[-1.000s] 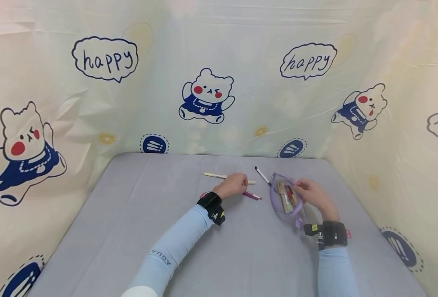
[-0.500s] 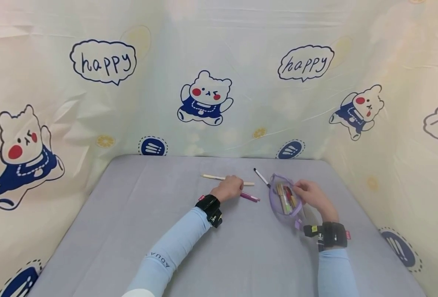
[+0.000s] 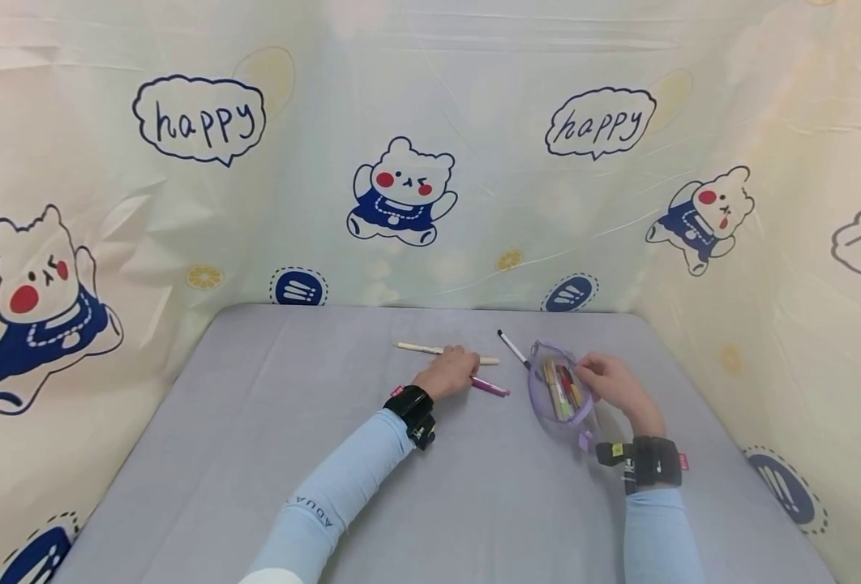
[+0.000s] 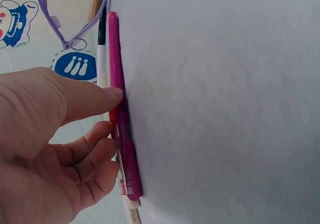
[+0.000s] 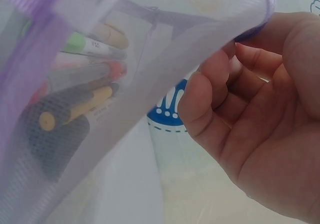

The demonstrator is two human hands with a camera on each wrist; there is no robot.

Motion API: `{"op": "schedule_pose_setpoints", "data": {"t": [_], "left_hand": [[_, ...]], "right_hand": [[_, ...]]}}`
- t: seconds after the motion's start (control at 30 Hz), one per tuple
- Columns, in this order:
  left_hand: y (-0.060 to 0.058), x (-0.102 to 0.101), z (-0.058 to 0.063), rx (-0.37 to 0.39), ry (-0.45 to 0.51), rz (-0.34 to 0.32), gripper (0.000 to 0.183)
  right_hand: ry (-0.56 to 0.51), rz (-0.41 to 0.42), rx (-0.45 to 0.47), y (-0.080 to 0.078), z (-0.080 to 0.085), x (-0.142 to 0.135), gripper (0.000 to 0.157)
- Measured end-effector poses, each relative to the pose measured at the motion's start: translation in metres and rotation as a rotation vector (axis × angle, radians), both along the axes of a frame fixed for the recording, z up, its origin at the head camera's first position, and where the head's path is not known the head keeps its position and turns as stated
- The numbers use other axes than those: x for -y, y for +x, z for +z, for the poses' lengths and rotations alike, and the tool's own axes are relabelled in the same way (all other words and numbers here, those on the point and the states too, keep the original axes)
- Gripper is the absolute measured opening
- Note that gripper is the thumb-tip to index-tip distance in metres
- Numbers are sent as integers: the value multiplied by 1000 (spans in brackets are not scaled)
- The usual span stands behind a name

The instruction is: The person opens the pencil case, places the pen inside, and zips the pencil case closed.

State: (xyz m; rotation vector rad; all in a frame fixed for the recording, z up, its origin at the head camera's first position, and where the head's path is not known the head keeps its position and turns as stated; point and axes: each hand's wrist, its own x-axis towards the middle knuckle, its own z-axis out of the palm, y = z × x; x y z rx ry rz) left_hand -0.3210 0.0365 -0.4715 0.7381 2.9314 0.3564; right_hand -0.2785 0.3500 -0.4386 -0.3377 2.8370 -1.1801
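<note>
My left hand reaches down to the table, its thumb and curled fingers at a magenta pen. In the left wrist view the thumb tip lies against the pen's barrel; a red part and a clear cap show close beside it. A cream pen lies just beyond this hand, partly hidden by it. My right hand pinches the rim of a purple mesh pencil pouch. The pouch is open at the top, with several pens and markers inside.
A white pen with a black end lies beside the pouch's far left edge. Everything rests on a grey-covered table. A printed curtain surrounds its back and sides.
My left hand has shifted slightly left over the magenta pen and then stayed there. My right hand keeps its hold on the pouch rim. The head view has moved a little.
</note>
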Motion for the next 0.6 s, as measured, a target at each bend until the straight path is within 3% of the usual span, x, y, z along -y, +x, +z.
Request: {"op": "schedule_pose_setpoints", "data": {"t": [0.33,0.6], "left_hand": [[4,-2,3,-125,-112,-56,18],[3,-3,3,-163,-131,-89,19]], "right_hand": [[0,-17,9,-2,1,-1,25],[0,-23,16,-1,0,-2,26]]}}
